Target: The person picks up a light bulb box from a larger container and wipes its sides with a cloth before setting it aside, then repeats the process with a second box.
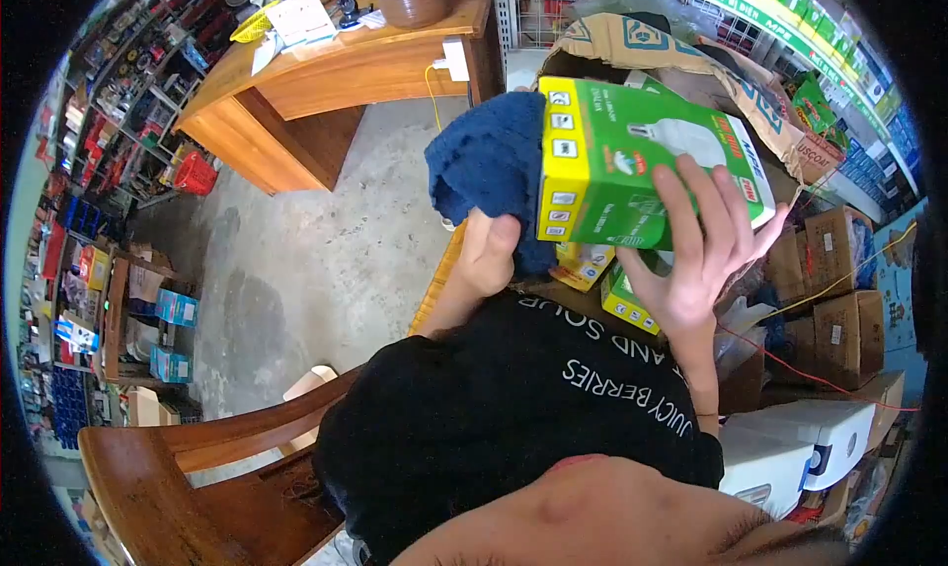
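Observation:
My right hand [703, 235] grips a green and yellow light bulb box [612, 121], its fingers spread over the printed face and its thumb at the lower edge. The box is tilted and has a picture of a white bulb on it. A bunched dark blue cloth [486, 156] is in my left hand [491, 252], whose fingers are mostly hidden by the cloth. The cloth meets the yellow end of the box. Below it, partly covered, lie more green and yellow boxes [629, 304].
An open cardboard carton [681, 57] stands behind the held box. Brown cartons [839, 260] are stacked at right, near white appliances [780, 457]. A wooden desk [247, 92] is at upper left, a wooden chair [128, 467] at lower left. Stocked shelves [89, 121] line the left.

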The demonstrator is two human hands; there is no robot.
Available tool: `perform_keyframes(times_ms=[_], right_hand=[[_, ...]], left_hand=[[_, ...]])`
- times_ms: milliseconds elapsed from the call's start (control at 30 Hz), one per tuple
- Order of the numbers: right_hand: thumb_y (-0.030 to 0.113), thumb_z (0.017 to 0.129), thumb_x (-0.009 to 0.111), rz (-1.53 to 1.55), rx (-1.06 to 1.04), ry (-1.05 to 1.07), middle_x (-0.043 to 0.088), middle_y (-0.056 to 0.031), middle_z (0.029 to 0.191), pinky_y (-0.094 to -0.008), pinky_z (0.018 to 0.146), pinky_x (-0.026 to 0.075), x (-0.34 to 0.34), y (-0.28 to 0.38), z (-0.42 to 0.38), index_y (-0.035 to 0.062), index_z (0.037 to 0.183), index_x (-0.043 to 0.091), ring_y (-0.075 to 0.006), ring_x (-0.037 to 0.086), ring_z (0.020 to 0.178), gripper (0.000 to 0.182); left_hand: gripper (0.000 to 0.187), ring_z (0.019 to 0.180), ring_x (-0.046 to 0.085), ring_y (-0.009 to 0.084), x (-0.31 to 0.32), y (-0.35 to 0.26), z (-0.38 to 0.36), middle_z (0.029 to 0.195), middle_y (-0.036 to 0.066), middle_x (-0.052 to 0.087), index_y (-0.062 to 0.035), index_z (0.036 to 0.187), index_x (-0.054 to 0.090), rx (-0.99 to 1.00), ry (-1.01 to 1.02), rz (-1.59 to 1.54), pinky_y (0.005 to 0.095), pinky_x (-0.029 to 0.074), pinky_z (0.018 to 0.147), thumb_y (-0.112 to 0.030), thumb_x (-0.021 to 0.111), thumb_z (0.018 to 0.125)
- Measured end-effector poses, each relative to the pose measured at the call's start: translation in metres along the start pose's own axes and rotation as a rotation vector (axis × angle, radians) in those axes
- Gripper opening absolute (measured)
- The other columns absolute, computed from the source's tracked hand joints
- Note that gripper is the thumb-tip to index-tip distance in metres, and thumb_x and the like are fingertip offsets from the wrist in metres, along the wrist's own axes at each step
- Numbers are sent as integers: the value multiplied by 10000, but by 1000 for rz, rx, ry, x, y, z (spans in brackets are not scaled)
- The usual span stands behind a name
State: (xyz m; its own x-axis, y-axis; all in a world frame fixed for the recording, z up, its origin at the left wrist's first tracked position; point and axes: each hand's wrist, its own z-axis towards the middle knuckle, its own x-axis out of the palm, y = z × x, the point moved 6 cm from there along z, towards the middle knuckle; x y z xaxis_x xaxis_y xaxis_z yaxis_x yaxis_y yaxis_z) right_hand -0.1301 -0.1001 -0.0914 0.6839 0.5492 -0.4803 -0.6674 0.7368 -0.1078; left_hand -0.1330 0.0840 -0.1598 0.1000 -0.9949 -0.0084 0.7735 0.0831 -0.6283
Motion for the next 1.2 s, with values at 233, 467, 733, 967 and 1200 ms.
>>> perform_keyframes(times_ms=[233, 467, 733, 967, 1200], right_hand=[[348, 561, 749, 10, -28, -181, 567, 52, 1144, -539, 1102, 60, -13, 6, -11, 265, 1050, 654, -189, 429, 1166, 505], [307, 500, 793, 81, 89, -284, 509, -37, 1206, -545, 1089, 85, -13, -4, -10, 160, 1096, 597, -243, 364, 1226, 644], [209, 451, 806, 98, 152, -163, 496, -3, 1231, -506, 1107, 82, -4, -6, -6, 208, 1097, 635, -224, 354, 1234, 668], [258, 506, 791, -57, -50, -118, 532, -15, 1220, -528, 1092, 102, -3, 9, -5, 197, 1094, 649, -228, 385, 1217, 609], [316, 495, 801, -57, -141, -194, 563, -26, 1168, -554, 1079, 122, -13, 16, -8, 204, 1009, 671, -252, 459, 1150, 542]], left_hand=[[501, 1135, 429, 327, 4, 3, 7, 1205, 195, 459, 54, 1132, 491, -36, 5, -94, 395, 286, 967, -342, 555, 831], [554, 1229, 349, 348, 4, 2, 5, 1310, 214, 380, 63, 1213, 440, -47, -3, -109, 424, 214, 1027, -337, 514, 836], [639, 1340, 234, 371, 5, 1, 10, 1434, 233, 266, 73, 1318, 361, -34, 11, -135, 457, 112, 1095, -341, 462, 842], [528, 1326, 285, 305, 4, 4, 3, 1421, 203, 310, 80, 1340, 314, -88, -63, -176, 394, 171, 1094, -237, 381, 923], [375, 909, 591, 161, -3, -2, 3, 1034, 90, 590, 1, 1160, 471, -78, -261, -178, 301, 467, 780, -313, 363, 986]])
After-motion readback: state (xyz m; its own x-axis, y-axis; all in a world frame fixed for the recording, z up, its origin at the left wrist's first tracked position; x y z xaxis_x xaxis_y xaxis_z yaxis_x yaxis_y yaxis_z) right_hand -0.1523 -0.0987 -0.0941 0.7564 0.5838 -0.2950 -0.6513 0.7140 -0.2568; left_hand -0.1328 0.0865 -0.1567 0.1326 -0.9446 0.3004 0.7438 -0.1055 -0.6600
